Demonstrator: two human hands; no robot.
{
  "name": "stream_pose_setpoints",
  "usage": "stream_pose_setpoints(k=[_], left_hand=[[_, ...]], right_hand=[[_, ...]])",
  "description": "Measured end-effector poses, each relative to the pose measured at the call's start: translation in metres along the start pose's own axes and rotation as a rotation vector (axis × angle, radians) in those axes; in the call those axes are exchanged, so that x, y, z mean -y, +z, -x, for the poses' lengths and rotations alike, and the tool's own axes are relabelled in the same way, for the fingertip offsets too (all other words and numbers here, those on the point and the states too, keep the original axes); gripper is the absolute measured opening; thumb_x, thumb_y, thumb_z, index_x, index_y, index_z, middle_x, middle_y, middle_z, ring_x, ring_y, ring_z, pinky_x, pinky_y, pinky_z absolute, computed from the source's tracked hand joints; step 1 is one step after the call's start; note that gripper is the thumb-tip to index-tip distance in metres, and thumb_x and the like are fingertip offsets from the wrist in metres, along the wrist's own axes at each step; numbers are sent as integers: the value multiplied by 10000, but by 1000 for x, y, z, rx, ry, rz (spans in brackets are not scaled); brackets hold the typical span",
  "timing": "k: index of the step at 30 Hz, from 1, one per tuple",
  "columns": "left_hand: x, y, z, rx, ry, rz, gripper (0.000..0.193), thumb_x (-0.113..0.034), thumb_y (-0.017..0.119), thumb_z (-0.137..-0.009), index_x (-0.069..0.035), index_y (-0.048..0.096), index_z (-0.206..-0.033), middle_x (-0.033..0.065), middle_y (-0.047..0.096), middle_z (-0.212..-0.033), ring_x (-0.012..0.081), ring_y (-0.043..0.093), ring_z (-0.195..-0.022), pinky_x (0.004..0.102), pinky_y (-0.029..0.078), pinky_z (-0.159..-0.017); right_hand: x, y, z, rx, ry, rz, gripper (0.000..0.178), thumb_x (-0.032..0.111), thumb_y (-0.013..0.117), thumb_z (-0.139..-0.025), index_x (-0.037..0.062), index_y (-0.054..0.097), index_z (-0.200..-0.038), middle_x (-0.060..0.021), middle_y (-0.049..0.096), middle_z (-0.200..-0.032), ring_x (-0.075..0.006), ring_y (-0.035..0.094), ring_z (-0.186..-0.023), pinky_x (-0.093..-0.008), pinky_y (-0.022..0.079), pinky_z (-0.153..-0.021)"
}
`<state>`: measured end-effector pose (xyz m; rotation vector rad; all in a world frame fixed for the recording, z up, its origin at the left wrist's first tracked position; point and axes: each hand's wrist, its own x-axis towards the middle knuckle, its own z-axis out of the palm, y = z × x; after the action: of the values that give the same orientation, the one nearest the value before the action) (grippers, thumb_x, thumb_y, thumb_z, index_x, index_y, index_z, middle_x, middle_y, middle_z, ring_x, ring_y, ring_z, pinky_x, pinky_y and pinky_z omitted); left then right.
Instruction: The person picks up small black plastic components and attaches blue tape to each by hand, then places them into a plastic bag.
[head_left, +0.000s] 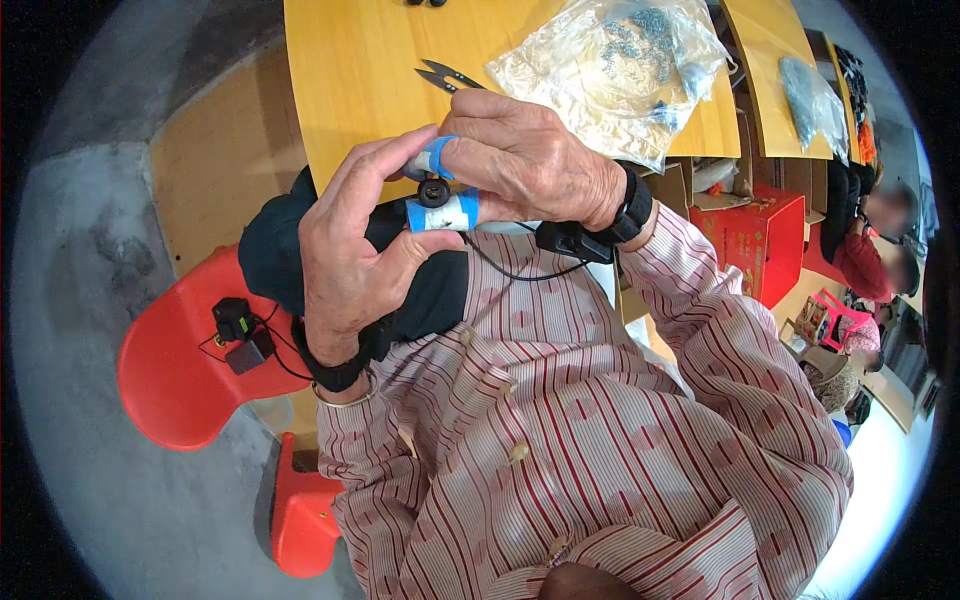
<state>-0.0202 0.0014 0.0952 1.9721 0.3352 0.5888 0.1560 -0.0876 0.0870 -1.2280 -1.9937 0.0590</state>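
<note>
In front of my chest my two hands meet, just off the table's near edge. My left hand (352,235) is curved in a C shape, thumb and fingers apart, its fingertips at the taped fingertips of the other hand. My right hand (535,165) is bent inward, with blue-and-white tape (445,212) round its thumb and index finger. A small black round piece (433,192) sits between those two taped fingers. From there a thin black cable (520,277) loops to a black box (573,240) by the right wrist. Black bands circle both wrists.
On the wooden table (370,60) lie black thread snips (447,77) and a clear plastic bag (600,70) with bluish small pieces. A red chair (180,370) with black devices stands left. A red box (765,240) is at right, with other people beyond.
</note>
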Motion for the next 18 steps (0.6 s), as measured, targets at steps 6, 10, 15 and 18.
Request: stream_pose_setpoints(k=[6, 10, 15, 18], left_hand=[[-4, -1, -2, 24, -4, -34, 585, -231, 773, -653, -11, 554, -1149, 135, 599, -1017, 253, 594, -910, 310, 467, -815], [-2, -1, -1, 16, 25, -46, 569, -225, 765, -666, -10, 552, -1147, 139, 598, -1020, 261, 594, -910, 309, 467, -817], [-2, -2, 0, 38, 22, -68, 549, -224, 757, -683, -11, 548, -1144, 142, 591, -1030, 267, 590, -917, 313, 466, -819], [-5, -1, -2, 61, 0, -84, 552, -233, 751, -694, -14, 538, -1154, 142, 583, -1032, 272, 584, -920, 317, 464, -818]], right_hand=[[2, -3, 1, 60, 31, -16, 310, 219, 724, -667, -9, 566, -806, -127, 576, -771, -289, 567, -726, -355, 488, -640], [3, -3, 1, 78, 35, -2, 306, 220, 726, -669, -7, 565, -796, -131, 580, -780, -297, 586, -765, -352, 501, -671], [1, 3, 3, 37, 1, 38, 291, 232, 692, -675, 16, 528, -779, -100, 519, -716, -270, 541, -729, -342, 469, -648], [-3, 0, 3, 35, -20, 39, 278, 249, 653, -681, 39, 484, -752, -72, 458, -667, -240, 491, -684, -335, 432, -628]])
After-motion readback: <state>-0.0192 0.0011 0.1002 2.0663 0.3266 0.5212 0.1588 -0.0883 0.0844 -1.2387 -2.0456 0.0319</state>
